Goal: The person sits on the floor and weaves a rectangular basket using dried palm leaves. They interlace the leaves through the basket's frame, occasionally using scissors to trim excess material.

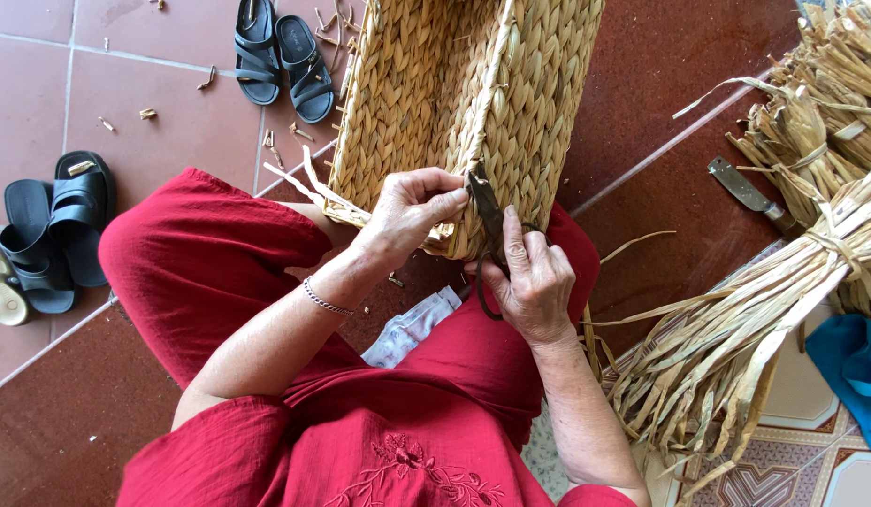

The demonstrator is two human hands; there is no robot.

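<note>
A woven straw basket is seen resting against the lap, its near corner held between both hands. The right hand is closed around dark scissors, whose blades are set at the basket's rim. The left hand is pinched, its grip closed on the rim just beside the blades. A bundle of dried straw is laid on the floor to the right. Farther off, a knife and black sandals are noted on the floor tiles.
</note>
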